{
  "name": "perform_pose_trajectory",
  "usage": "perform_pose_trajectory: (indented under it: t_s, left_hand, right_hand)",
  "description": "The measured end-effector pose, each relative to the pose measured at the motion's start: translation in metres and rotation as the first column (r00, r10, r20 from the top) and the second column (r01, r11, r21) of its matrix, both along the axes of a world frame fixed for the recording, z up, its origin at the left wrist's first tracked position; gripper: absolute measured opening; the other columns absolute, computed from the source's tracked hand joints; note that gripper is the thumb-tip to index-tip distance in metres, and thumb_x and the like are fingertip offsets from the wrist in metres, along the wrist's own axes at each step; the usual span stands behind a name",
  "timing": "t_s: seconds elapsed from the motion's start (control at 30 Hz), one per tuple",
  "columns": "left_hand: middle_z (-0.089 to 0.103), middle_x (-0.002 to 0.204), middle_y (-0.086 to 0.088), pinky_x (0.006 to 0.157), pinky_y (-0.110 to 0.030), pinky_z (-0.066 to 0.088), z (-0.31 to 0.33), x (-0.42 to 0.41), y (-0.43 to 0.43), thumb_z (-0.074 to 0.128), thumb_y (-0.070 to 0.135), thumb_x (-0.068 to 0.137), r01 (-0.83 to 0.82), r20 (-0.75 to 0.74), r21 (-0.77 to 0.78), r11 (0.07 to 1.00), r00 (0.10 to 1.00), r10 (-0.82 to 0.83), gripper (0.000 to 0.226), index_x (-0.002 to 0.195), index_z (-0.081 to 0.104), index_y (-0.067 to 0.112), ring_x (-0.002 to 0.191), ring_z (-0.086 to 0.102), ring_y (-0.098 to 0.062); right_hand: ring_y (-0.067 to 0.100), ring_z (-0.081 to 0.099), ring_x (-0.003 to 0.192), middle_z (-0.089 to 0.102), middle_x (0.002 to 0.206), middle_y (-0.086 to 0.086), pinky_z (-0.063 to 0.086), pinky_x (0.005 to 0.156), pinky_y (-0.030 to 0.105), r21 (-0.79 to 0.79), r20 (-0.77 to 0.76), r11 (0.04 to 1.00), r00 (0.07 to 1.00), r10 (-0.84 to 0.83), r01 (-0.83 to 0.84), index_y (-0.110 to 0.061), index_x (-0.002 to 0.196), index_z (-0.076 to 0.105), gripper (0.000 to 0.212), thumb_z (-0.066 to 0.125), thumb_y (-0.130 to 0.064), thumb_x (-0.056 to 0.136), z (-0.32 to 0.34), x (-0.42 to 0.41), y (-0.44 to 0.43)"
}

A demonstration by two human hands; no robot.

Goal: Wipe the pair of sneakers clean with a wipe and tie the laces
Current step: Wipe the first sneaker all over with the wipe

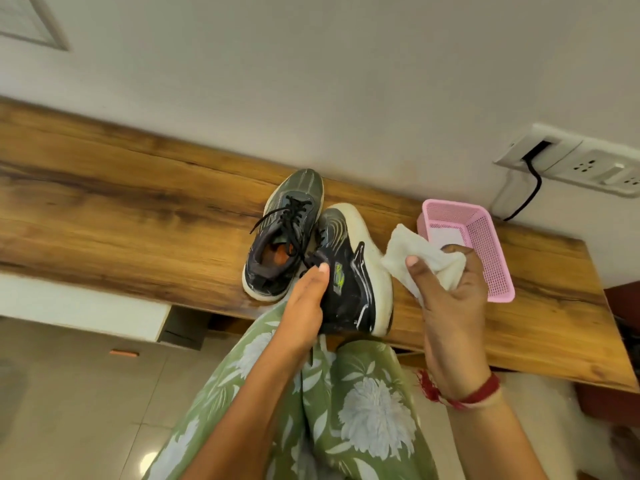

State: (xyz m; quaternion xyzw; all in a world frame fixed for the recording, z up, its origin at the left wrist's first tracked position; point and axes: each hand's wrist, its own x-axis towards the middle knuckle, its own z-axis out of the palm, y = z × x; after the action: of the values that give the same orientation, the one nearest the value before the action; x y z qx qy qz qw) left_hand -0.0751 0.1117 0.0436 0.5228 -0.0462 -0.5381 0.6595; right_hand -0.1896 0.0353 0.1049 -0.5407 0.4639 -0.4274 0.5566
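Observation:
Two dark sneakers with white soles are on the wooden shelf (138, 209). One sneaker (282, 233) stands upright, its black laces loose and untied. The other sneaker (349, 271) is tipped on its side, white sole facing right. My left hand (306, 296) grips this tipped sneaker at its collar, thumb on the dark upper. My right hand (450, 292) holds a crumpled white wipe (419, 261) just right of the white sole, slightly apart from it.
A pink mesh basket (485, 244) sits on the shelf behind my right hand. A wall socket panel with a black cable (533, 181) is at the right. My green floral clothing (346, 410) fills the lower middle; tiled floor lies at lower left.

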Motion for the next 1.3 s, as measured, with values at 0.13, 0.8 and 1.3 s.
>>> perform_pose_trajectory:
  t_s: [0.13,0.8,1.3]
  left_hand:
    - [0.062,0.127,-0.004,0.104,-0.039,0.043,0.002,0.003,0.001,0.059,0.031,0.086,0.056,0.019,-0.129,0.990,0.998,-0.054,0.049,0.131,0.052,0.012,0.120,0.057,-0.020]
    - [0.047,0.139,-0.001,0.108,-0.028,0.036,0.030,0.004,-0.021,0.055,0.023,0.094,-0.146,0.139,-0.066,0.987,0.978,0.154,0.047,0.138,0.044,0.010,0.126,0.046,-0.010]
    - [0.060,0.127,-0.015,0.107,-0.045,0.040,0.042,0.020,-0.021,0.059,0.032,0.091,-0.158,-0.048,-0.134,0.978,0.987,0.153,0.054,0.134,0.048,0.001,0.120,0.057,-0.027]
  right_hand:
    - [0.019,0.064,0.105,0.066,0.114,0.007,0.054,0.081,0.027,0.111,0.181,0.994,0.983,-0.015,-0.005,-0.013,0.113,0.058,0.028,0.059,-0.008,0.086,0.002,0.004,0.013]
    - [0.030,0.034,0.136,0.044,0.139,0.015,0.031,0.110,0.049,-0.671,-0.730,0.316,0.672,-0.126,-0.671,0.001,0.130,0.050,0.046,0.057,0.009,0.085,-0.037,-0.018,0.012]
    - [0.024,0.037,0.134,0.045,0.139,0.011,0.025,0.113,0.047,-0.680,-0.732,0.191,0.640,-0.234,-0.708,-0.003,0.133,0.043,0.045,0.054,0.002,0.090,-0.039,-0.015,0.025]
